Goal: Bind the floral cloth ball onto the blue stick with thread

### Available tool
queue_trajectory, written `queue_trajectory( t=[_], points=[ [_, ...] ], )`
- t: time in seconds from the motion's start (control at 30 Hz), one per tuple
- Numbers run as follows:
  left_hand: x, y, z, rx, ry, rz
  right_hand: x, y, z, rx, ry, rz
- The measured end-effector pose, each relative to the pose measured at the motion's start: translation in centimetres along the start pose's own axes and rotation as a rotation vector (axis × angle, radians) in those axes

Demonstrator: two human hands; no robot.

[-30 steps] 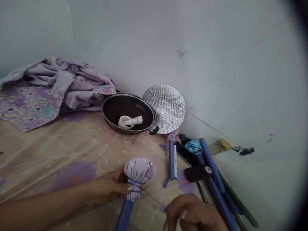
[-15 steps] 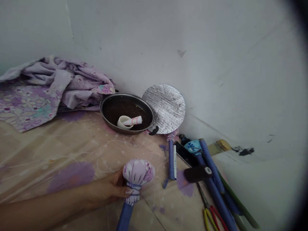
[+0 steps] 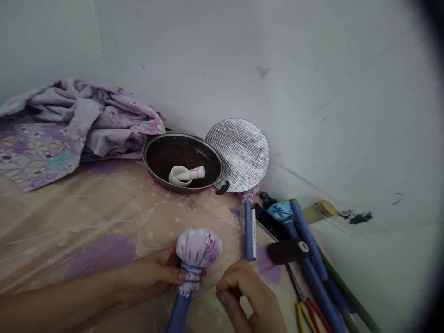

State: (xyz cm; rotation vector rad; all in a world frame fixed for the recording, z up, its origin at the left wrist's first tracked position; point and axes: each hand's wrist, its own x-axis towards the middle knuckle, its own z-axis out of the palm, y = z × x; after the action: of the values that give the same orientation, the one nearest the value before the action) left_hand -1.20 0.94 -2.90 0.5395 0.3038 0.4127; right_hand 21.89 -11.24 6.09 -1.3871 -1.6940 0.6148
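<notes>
Pale walls stand behind a floral-covered tabletop. Workpiece: a padded stick, with a gathered floral head and a blue-wrapped handle, located at the near side of the tabletop, head pointing away from the person.

Left hand: fingers closed around the gathered neck, thumb laid across it. Right hand: thumb and forefinger brought together in a pinch, just beside the workpiece and not touching it. A thin thread runs from the neck toward this pinch and appears to be held in it; its far end cannot be made out.

Step in hand, as I judge it: binding the neck. Blue turns already show there. The next move calls for a fixed left grip and a taut thread, led around the neck by the right hand. Caution: slack could let the gathers loosen.

Unused at right: a dark spool, with red- and yellow-handled tools nearer the person. A pan sits at the rear.
</notes>
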Motion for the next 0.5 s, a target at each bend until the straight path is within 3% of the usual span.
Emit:
queue_trajectory(
  t=[0.23,0.5],
  points=[
    [0.0,0.3,0.9,0.006,-0.005,0.015,0.7,1.7,0.4,-0.199,-0.119,-0.086],
    [-0.1,0.8,1.5,0.019,0.018,0.005,0.8,0.9,0.3,-0.365,-0.193,-0.121]
  ],
)
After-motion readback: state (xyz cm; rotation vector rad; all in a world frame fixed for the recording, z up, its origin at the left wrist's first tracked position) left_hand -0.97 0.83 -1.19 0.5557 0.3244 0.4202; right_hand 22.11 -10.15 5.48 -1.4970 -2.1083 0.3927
